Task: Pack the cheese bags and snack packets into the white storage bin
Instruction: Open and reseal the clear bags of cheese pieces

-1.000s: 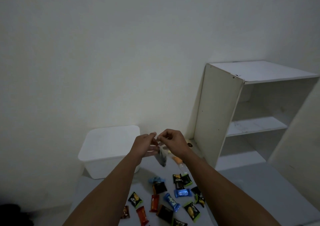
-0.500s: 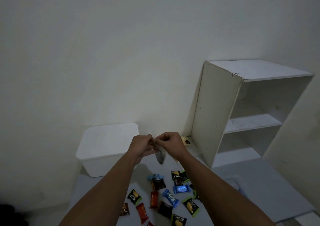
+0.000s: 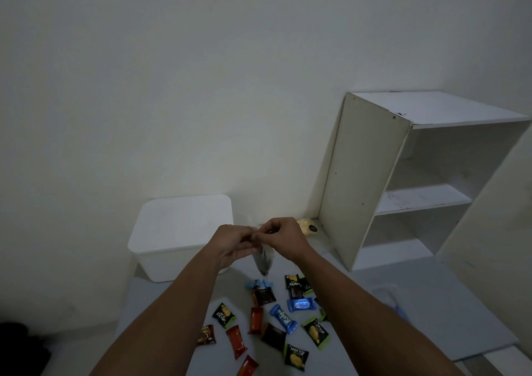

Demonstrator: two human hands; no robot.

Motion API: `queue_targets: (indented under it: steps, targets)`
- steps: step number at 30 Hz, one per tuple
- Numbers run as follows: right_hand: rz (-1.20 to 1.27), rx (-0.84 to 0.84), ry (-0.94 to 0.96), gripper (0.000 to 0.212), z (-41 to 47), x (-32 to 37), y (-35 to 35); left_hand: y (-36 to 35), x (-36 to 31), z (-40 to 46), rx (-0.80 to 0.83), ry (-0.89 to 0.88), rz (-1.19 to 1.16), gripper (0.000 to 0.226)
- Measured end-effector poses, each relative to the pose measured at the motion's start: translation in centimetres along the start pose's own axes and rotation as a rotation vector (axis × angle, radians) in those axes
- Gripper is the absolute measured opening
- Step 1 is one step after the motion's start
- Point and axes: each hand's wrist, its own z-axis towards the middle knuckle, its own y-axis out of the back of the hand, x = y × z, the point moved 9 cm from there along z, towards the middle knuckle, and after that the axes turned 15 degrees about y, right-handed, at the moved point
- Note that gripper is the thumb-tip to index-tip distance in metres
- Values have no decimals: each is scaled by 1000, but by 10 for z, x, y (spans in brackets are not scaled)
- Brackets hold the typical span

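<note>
My left hand (image 3: pixel 234 241) and my right hand (image 3: pixel 283 236) meet in front of me and pinch the top of a small clear bag (image 3: pixel 263 262) that hangs down between them with something dark inside. The white storage bin (image 3: pixel 178 237) stands behind my left hand against the wall, its lid on. Several snack packets lie scattered on the grey surface below my arms, among them a blue Kalpa packet (image 3: pixel 283 318), a red packet (image 3: pixel 236 341) and a black-and-green Nextar packet (image 3: pixel 224 315). A pale yellow cheese bag (image 3: pixel 308 226) lies behind my right hand.
A white open shelf unit (image 3: pixel 403 179) stands at the right on the grey surface (image 3: pixel 431 318). A crumpled clear plastic bag (image 3: pixel 387 295) lies right of my right forearm. A plain wall closes off the back. Something dark (image 3: pixel 17 344) sits at the lower left.
Both hands stay together on the bag's top and have sunk slightly in the view. The view has shifted a little, so the bin and shelf appear slightly higher and to the left.
</note>
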Motion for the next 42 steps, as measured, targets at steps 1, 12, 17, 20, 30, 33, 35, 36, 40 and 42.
queue_targets:
  steps: [1,12,17,20,30,33,35,36,40,42]
  targets:
    - [-1,5,0,16,-1,-1,0,1,1,0,4,14,-6,24]
    - [66,51,-28,21,-2,-22,1,-2,7,16,-65,-18,16,25]
    - [-55,173,30,12,3,-29,11,-20,3,22,-101,8,114,19]
    - [-97,224,24,13,5,-40,22,-35,-3,31,-143,0,218,25]
    - [72,150,-156,13,23,-88,99,-112,-11,78,-99,-43,356,25]
    - [126,129,-159,13,35,-102,120,-132,-18,89,-128,-80,312,21]
    - [193,112,-192,11,40,-112,131,-144,-22,95,-152,-117,294,16]
    - [222,100,-212,12,41,-117,138,-150,-23,99,-163,-129,283,14]
    - [254,99,-279,14,44,-133,158,-168,-21,110,-201,-145,308,14]
    - [239,129,-294,11,46,-141,161,-173,-19,114,-242,-156,375,18]
